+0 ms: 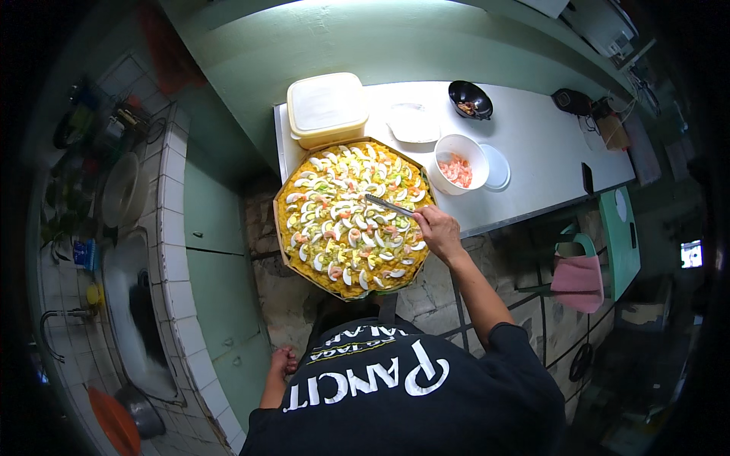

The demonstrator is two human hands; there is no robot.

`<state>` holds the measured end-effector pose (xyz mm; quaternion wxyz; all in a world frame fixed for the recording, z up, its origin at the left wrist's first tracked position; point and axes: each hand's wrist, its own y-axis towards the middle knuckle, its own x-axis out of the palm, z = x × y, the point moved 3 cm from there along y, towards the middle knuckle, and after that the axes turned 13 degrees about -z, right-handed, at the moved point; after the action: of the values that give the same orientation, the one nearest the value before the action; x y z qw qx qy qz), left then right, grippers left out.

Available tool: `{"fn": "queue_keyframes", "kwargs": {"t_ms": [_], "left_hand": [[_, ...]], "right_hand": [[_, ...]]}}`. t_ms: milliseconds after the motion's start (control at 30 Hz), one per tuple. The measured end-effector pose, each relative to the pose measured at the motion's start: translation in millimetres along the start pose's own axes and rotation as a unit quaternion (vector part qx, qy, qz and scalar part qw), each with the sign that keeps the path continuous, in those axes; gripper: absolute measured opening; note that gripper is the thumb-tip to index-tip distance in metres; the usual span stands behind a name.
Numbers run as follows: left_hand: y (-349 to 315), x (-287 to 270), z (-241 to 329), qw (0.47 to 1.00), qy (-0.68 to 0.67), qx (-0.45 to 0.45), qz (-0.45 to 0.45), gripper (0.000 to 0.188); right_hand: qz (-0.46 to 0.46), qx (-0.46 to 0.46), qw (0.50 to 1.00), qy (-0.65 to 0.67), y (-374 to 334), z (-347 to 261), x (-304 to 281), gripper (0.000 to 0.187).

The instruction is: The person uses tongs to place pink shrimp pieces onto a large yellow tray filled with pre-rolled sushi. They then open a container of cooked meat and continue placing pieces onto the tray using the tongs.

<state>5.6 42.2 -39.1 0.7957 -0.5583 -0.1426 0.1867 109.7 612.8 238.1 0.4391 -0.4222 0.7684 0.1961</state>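
Note:
My right hand grips a pair of metal tongs, whose tips reach over the right half of a large octagonal tray of yellow noodles. Egg slices, chopped greens and small pink-orange pieces like shrimp cover the noodles. My left hand hangs low beside my waist, its fingers curled in with nothing visible in them. Just right of the tray stands a white tub holding pink-orange shrimp. Whether the tong tips hold a piece is too small to tell.
On the white table stand a lidded yellowish container, a white plate, a black bowl, a pale round lid and a phone. A tiled counter with a sink runs along the left. A pink cloth hangs over a green chair.

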Motion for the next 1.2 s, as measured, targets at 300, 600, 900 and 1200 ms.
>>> {"fn": "queue_keyframes", "kwargs": {"t_ms": [300, 600, 900, 1200], "left_hand": [[-4.9, 4.3, -1.2, 1.0, -0.004, -0.012, 0.007, 0.027], [6.7, -3.5, 4.3, 1.0, 0.02, 0.006, -0.018, 0.027], [11.4, -4.5, -13.7, 0.991, -0.131, -0.027, 0.009, 0.025], [34.4, -19.1, -18.4, 0.986, -0.162, -0.023, 0.023, 0.025]], "right_hand": [[-0.004, 0.026, 0.999, 0.021, 2.6, 15.7, 13.2, 0.021], [-0.032, -0.073, 0.99, -0.116, 6.3, -8.8, -2.8, 0.021], [0.001, -0.055, 0.994, -0.094, 10.6, 0.6, -21.3, 0.019], [0.102, 0.196, 0.954, -0.2, 35.8, 136.7, -125.5, 0.026]]}}
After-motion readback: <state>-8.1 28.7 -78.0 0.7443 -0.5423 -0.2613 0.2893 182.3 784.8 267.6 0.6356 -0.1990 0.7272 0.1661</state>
